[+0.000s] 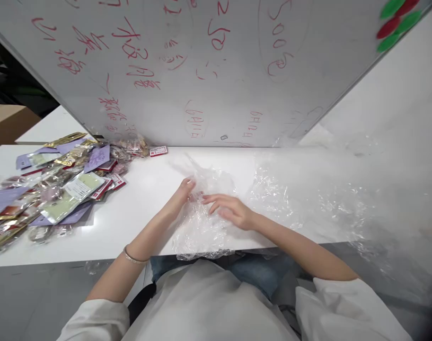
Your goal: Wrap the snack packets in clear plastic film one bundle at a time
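Crumpled clear plastic bags (198,232) lie in a loose heap in front of me on the white table. My left hand (185,192) is at the heap's left side, its fingers closed on the clear film with the thumb on top. Over the middle of the heap is my right hand (233,210), palm down, its fingers spread and slightly bent toward the left hand. Its fingertips are at the film and nothing shows gripped in them. Reflections and wrinkles hide where one bag ends and another begins.
More clear plastic (343,208) spreads over the right side and hangs past the front edge. On the left, a pile of small packets (77,187) and cards covers the table (141,199). A whiteboard (201,104) with red writing stands behind.
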Available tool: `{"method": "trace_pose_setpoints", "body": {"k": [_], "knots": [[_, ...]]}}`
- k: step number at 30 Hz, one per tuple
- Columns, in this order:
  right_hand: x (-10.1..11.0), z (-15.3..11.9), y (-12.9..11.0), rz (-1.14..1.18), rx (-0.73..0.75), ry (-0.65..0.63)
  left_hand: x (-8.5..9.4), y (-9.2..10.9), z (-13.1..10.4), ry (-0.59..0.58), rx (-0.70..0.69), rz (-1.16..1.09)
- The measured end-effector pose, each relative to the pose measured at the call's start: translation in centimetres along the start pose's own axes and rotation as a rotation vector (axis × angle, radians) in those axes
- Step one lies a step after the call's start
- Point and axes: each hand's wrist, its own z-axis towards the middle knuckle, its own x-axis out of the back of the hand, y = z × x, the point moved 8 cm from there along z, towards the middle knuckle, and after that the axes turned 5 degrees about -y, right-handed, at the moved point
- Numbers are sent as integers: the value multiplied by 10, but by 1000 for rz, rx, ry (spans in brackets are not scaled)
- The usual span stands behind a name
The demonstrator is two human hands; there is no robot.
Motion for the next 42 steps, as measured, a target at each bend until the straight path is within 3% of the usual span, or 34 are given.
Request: {"method": "trace_pose_setpoints", "body": {"k": [2,3,6,8,12,14,16,18,21,23,24,25,26,28,29,30,31,35,38,40,42], "knots": [[22,-1,23,-35,-161,248,2,-1,-1,37,43,-50],[24,0,36,-96,-245,278,7,-3,-1,80,71,-71],[-6,10,70,-300,-437,22,27,-3,-4,247,74,-46],[-31,16,83,-429,-484,-129,35,2,-6,309,27,126],[-56,25,84,-599,-495,-190,26,21,-5,305,-100,839],[-57,26,82,-630,-499,-200,29,27,-4,321,-170,1026],[-51,22,83,-650,-493,-208,49,29,-3,356,-180,1034],[-41,15,87,-661,-479,-218,81,32,-8,393,-142,998],[-30,6,94,-661,-425,-240,126,47,-33,538,-110,990],[-27,4,95,-650,-372,-252,133,67,-58,673,-201,1008],[-26,4,96,-643,-348,-255,123,77,-68,679,-294,1030],[-26,5,96,-636,-326,-257,105,83,-74,618,-406,1062],[-26,6,96,-631,-306,-258,78,85,-74,457,-513,1102],[-25,7,96,-626,-272,-263,21,63,-66,-47,-577,1166],[-23,7,97,-627,-258,-271,2,47,-62,-244,-554,1169],[-21,6,99,-631,-248,-280,-6,34,-57,-339,-518,1161],[-18,5,101,-636,-241,-291,-3,24,-51,-349,-476,1157],[-4,-4,111,-643,-238,-325,53,12,-42,-160,-348,1201],[0,-8,114,-636,-231,-334,100,33,-63,-43,-329,1298],[-1,-8,114,-645,-222,-326,135,63,-84,214,-361,1394],[-2,-7,114,-656,-215,-315,170,93,-107,567,-382,1495]]}}
